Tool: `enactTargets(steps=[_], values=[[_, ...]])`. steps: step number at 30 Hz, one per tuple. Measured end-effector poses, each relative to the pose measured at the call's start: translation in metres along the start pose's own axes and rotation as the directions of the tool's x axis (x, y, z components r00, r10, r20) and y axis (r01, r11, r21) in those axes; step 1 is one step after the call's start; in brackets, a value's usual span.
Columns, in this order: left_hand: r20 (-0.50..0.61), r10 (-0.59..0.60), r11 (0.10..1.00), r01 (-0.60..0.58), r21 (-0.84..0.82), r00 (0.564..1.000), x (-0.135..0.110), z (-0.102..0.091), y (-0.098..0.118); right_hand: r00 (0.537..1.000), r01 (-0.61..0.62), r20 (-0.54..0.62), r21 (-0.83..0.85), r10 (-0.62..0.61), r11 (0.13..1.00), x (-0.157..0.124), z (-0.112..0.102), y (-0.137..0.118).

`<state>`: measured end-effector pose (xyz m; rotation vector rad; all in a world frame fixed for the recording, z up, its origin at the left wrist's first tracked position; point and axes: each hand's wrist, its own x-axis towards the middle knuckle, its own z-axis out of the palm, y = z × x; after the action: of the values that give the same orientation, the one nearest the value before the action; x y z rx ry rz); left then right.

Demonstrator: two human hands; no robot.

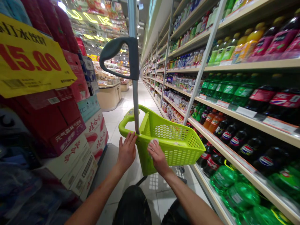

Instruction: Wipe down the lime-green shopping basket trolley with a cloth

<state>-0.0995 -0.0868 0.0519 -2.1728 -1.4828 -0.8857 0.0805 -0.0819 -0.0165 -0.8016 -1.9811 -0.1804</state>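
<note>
A lime-green plastic shopping basket (178, 137) on wheels stands on the aisle floor right in front of me. Its metal pull pole (135, 93) rises straight up and ends in a grey loop handle (117, 57). My left hand (127, 150) lies flat with fingers stretched against the basket's near rim, beside the foot of the pole. My right hand (157, 156) is closed on a small white cloth (153, 142) and presses it against the basket's near edge.
Shelves of soda bottles (239, 137) run along the right side, close to the basket. Stacked cartons (77, 147) with a yellow price sign (30, 59) wall in the left. The tiled aisle (131, 106) runs ahead towards a counter (109, 95).
</note>
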Motion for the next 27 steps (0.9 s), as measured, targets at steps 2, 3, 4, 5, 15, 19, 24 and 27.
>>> enactTargets(steps=[2, 3, 4, 5, 15, 19, 24, 27], values=[[0.0, 0.045, 0.999, -0.045, -0.025, 0.999, 0.0, 0.008, 0.015, 0.999, -0.008, -0.05, -0.005, 0.008, 1.0, 0.02, -0.006, 0.007], [0.014, 0.07, 0.997, -0.069, -0.039, 0.997, 0.0, 0.012, 0.023, 0.999, -0.001, -0.05, -0.008, 0.001, 1.0, 0.022, -0.006, 0.011], [0.033, 0.091, 0.995, -0.089, -0.054, 0.995, 0.0, 0.016, 0.029, 0.999, 0.005, -0.038, -0.012, -0.005, 1.0, 0.019, -0.004, 0.015], [0.053, 0.109, 0.992, -0.105, -0.065, 0.993, 0.0, 0.02, 0.035, 1.0, 0.005, -0.015, -0.016, -0.005, 1.0, 0.01, -0.001, 0.019], [0.088, 0.06, 0.911, -0.019, -0.412, 0.994, -0.003, 0.037, 0.053, 0.985, -0.169, -0.024, 0.054, 0.171, 0.984, -0.017, -0.031, 0.027], [0.41, -0.241, 0.462, 0.475, -0.749, 0.88, -0.003, 0.054, 0.082, 0.947, -0.28, -0.111, 0.179, 0.302, 0.943, 0.003, -0.041, 0.019], [0.714, -0.196, -0.326, 0.642, -0.694, 0.672, 0.0, 0.055, 0.111, 0.933, -0.294, -0.161, 0.179, 0.323, 0.939, -0.009, -0.035, 0.012], [0.77, -0.016, -0.486, 0.668, -0.563, 0.637, -0.001, 0.046, 0.112, 0.957, -0.278, -0.062, 0.064, 0.282, 0.958, -0.028, -0.031, 0.012]])
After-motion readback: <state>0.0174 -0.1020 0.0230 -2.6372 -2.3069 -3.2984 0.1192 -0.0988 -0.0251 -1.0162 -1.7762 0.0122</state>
